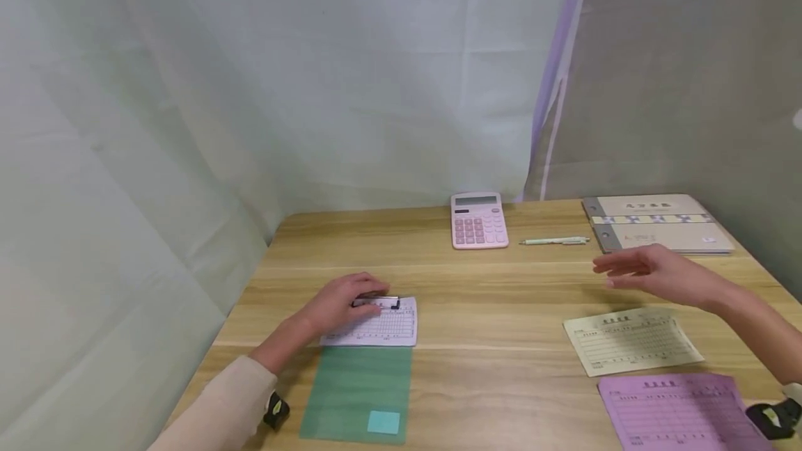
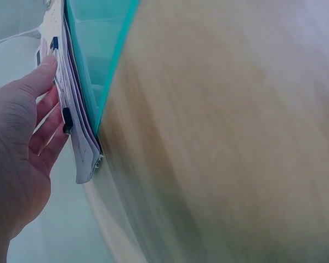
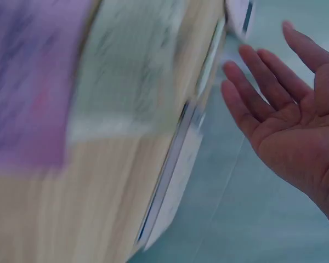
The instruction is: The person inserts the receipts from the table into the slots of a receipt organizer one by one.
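Observation:
In the head view my left hand (image 1: pixel 344 299) is at a metal clip with black ends (image 1: pixel 393 303), which sits on a small stack of white printed forms (image 1: pixel 390 327). The left wrist view shows the thumb on one side of the clip (image 2: pixel 66 119) and bent fingers on the other. Under the stack lies a green translucent folder (image 1: pixel 357 381). My right hand (image 1: pixel 670 277) hovers empty above the table, fingers loosely extended, just beyond a pale green printed form (image 1: pixel 633 343). Nearer me is a purple printed form (image 1: pixel 677 409).
A pink calculator (image 1: pixel 479 223) stands at the table's back edge. To its right lies a pale green pen (image 1: pixel 554 241), then a beige account book (image 1: pixel 658 225) at the back right corner. A light blue sticky note (image 1: pixel 383 422) is on the folder. Curtains (image 1: pixel 401 89) hang behind.

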`<state>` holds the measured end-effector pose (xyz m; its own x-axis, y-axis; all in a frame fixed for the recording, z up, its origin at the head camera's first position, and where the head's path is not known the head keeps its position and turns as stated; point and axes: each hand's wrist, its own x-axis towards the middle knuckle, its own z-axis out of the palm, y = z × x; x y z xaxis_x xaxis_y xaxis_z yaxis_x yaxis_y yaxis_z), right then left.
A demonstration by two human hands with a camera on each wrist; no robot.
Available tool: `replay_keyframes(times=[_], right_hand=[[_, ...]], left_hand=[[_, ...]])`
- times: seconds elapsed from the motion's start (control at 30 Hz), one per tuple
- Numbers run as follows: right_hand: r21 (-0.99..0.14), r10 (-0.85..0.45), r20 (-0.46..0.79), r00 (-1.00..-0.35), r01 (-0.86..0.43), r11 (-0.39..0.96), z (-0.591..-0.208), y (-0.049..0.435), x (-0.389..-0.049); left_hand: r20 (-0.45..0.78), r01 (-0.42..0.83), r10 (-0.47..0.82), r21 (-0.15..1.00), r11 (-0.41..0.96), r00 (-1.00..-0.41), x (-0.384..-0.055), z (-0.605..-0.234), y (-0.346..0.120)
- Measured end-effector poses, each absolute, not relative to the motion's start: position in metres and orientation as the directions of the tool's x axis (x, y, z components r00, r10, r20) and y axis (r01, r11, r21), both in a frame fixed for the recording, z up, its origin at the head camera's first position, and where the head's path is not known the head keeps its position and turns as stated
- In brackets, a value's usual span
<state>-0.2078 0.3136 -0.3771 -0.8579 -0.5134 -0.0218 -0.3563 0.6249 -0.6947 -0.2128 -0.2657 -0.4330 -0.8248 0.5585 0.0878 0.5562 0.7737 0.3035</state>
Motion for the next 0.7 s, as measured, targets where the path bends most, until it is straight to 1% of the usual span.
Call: replay_keyframes(times=[0.13,0.23,0.5,0.7], right_hand=[[-0.630,-0.499,-0.045,-0.865,-0.363,0.687,-0.391,0.348,-0.201],[-0.573,-0.478,-0.045,-0.877,-0.370,0.732,-0.399,0.365,-0.197],[-0.538,-0.439,-0.032,-0.898,-0.355,0.764,-0.418,0.385,-0.189],[-0.530,-0.390,0.068,-0.918,-0.364,0.766,-0.432,0.389,-0.186]], left_hand=[[0.091,0.559,0.560,0.300,0.773,-0.823,-0.213,-0.433,-0.266],[0.085,0.555,0.558,0.306,0.774,-0.825,-0.213,-0.433,-0.266],[0.083,0.555,0.559,0.304,0.774,-0.825,-0.211,-0.434,-0.268],[0.087,0.545,0.550,0.321,0.774,-0.831,-0.212,-0.436,-0.268]])
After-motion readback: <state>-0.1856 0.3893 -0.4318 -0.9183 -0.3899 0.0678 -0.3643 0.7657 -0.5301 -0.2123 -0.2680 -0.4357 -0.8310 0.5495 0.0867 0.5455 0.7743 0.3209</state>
